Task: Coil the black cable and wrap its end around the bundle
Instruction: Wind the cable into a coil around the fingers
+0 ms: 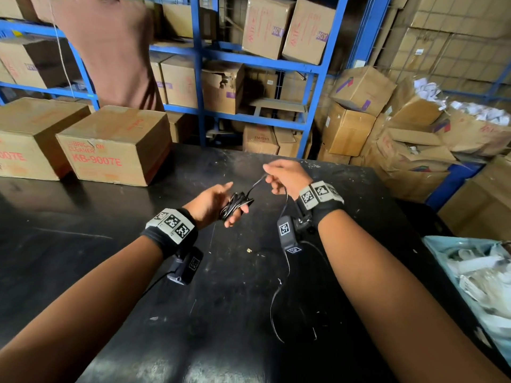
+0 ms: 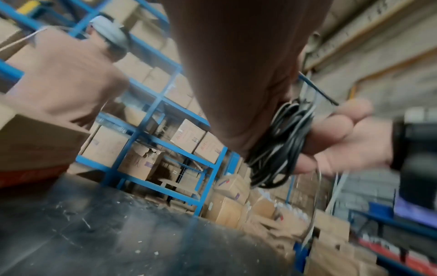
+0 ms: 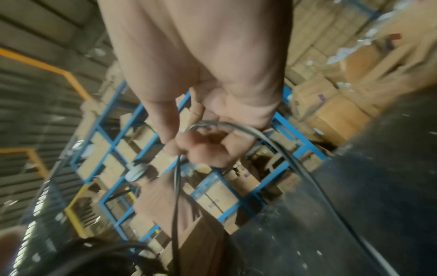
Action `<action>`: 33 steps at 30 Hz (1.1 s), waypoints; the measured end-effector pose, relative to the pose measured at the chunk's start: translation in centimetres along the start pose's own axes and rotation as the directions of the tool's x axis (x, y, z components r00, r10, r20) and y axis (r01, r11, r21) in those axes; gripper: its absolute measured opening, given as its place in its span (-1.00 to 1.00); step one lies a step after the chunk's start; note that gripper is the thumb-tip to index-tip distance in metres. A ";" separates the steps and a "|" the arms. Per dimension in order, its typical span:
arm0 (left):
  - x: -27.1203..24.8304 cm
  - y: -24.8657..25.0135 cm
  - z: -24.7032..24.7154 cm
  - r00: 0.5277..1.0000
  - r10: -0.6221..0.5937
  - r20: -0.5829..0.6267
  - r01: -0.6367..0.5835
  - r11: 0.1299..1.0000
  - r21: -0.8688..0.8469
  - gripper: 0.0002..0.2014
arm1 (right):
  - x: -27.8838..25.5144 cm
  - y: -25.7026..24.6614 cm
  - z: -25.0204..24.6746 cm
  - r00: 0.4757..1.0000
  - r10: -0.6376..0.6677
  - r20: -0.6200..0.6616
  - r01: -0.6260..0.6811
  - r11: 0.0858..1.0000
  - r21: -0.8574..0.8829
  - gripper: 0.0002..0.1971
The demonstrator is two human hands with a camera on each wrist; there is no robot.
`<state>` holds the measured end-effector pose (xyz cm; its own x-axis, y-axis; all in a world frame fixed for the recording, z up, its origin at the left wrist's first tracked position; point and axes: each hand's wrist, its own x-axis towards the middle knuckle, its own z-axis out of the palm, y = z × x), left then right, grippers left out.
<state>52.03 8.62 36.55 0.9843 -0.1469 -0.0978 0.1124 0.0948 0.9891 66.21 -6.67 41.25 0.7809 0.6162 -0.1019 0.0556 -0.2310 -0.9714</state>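
Observation:
A coiled bundle (image 1: 235, 205) of thin black cable is wound around the fingers of my left hand (image 1: 218, 203) above the black table (image 1: 110, 244). In the left wrist view the bundle (image 2: 279, 149) loops round those fingers in several turns. My right hand (image 1: 282, 175) is up and to the right of it and pinches the cable's free length (image 1: 255, 186), which runs taut from the bundle. The rest of the cable (image 1: 279, 294) hangs from that hand down onto the table. In the right wrist view the cable (image 3: 236, 127) passes through the curled fingers (image 3: 203, 149).
Two cardboard boxes (image 1: 116, 145) stand on the table at back left. Blue shelving (image 1: 199, 78) with cartons fills the background, with another person's back (image 1: 116, 51) before it. Loose boxes (image 1: 401, 128) pile up at right. A bag of white items (image 1: 475, 272) lies at the right edge.

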 end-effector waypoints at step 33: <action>-0.5 2.3 -1.0 0.968 0.202 -0.147 -0.215 0.973 -0.078 -0.62 | -0.9 3.2 1.4 1.000 -0.016 -0.001 0.015 0.944 -0.331 -0.67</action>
<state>51.93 9.94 38.77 0.9958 0.0217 0.0893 -0.0918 0.2004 0.9754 64.81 -6.94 37.95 0.7808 0.6189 -0.0861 0.2695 -0.4580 -0.8471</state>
